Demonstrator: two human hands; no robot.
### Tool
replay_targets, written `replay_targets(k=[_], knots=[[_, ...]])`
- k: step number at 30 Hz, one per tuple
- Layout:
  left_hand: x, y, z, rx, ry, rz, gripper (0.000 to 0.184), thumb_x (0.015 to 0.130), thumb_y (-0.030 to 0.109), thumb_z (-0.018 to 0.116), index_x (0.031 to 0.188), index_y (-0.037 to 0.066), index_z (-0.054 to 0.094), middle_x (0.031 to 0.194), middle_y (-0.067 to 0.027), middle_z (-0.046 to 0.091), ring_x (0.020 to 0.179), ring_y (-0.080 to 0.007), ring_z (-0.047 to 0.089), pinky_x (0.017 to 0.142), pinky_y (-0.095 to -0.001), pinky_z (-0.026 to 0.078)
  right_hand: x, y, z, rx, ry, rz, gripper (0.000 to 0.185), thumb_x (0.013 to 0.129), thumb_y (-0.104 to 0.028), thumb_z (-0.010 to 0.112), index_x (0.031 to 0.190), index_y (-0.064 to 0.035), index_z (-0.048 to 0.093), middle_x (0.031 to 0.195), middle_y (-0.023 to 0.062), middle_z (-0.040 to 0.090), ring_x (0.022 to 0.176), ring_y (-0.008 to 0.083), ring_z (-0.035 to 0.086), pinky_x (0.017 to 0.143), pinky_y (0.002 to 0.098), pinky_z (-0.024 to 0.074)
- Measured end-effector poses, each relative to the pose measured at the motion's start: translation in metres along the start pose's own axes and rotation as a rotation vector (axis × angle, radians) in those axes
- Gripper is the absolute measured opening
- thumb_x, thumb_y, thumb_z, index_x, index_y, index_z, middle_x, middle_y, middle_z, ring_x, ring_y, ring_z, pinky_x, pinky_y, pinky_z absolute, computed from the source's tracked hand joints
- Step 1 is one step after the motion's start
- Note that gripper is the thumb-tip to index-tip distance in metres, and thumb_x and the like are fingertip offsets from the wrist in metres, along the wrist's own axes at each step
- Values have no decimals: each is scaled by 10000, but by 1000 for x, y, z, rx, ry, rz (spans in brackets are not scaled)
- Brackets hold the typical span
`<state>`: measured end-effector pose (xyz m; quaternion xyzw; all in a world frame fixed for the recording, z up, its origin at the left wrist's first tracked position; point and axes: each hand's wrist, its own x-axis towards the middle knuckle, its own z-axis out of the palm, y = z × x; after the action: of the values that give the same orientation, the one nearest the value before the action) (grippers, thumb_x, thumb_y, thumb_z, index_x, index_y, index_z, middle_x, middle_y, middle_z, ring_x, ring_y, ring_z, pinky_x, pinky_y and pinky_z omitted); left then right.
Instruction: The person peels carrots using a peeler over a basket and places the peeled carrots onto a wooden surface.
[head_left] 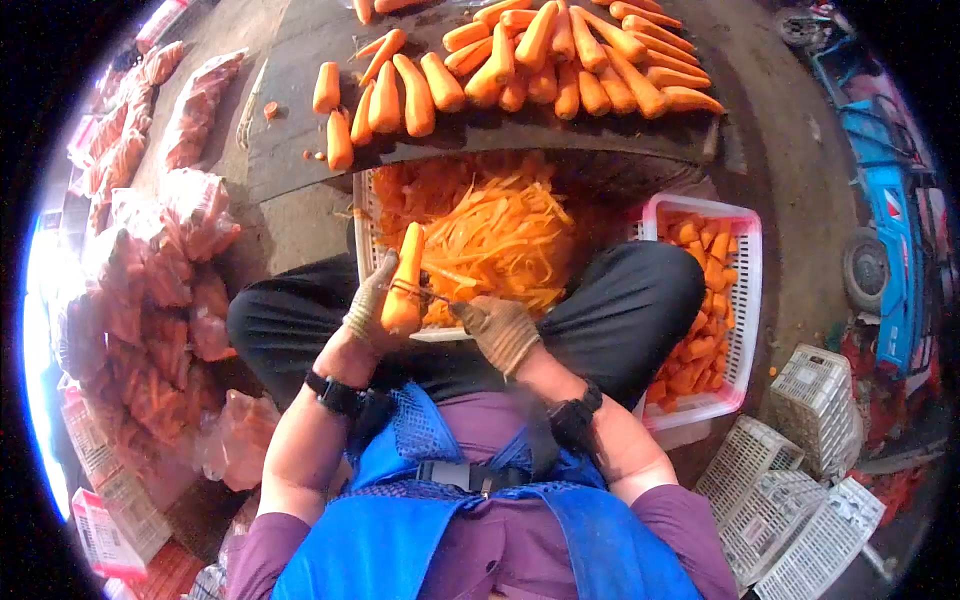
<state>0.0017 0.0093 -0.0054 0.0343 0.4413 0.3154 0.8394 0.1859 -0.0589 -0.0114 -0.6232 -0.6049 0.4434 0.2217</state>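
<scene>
In a knitted glove, my left hand [368, 305] is closed around an orange carrot [407, 270], held upright over my lap. My right hand [497, 328], gloved as well, grips a peeler [433, 294] whose thin dark head lies against the carrot's right side. Below both hands a white crate [364, 215] holds a heap of orange peel strips [500, 235]. Beyond it, many peeled-looking carrots [550, 60] lie in a pile on a dark board [290, 140].
A pink-and-white basket [742, 340] of cut carrot pieces [700, 300] stands by my right knee. Bagged carrots [150, 330] are heaped at left. Several pale plastic crates [770, 510] sit at lower right, with a blue vehicle [890, 210] behind.
</scene>
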Motion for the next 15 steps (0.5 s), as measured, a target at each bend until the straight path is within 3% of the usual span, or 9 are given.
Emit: replay_targets(k=[4,7,8,11,15], knots=[[-34,2,8,63,80,33,443,816,438,521,1033,55,471,789,-77,547,656,-188,551,559,-279,485,10,9,5,-29,1,101,602,816,-563,393,637,-7,538,587,201,497,601,377,507,545,410,387],[-43,11,17,-46,76,55,466,818,433,521,1091,62,455,897,-95,549,779,-219,559,694,-338,488,8,2,3,62,131,55,601,822,-557,391,629,-5,531,561,194,481,568,358,497,536,403,384],[-46,7,39,-122,74,96,522,819,443,509,1172,70,417,1023,-107,530,939,-252,524,859,-399,420,8,-2,-1,96,6,36,592,828,-544,392,627,-3,525,553,188,471,545,336,481,534,396,381],[-22,5,12,-148,-45,76,575,819,464,495,1226,76,378,1121,-108,495,1037,-270,476,950,-421,339,3,-3,0,86,8,-34,587,830,-541,392,627,-6,522,555,182,469,537,323,468,534,394,379],[-3,-2,-4,-88,41,153,528,838,424,491,1213,67,387,1107,-102,502,977,-246,506,869,-378,407,1,-7,-3,105,25,-2,578,823,-547,399,634,-17,529,581,184,488,569,339,487,539,394,382]])
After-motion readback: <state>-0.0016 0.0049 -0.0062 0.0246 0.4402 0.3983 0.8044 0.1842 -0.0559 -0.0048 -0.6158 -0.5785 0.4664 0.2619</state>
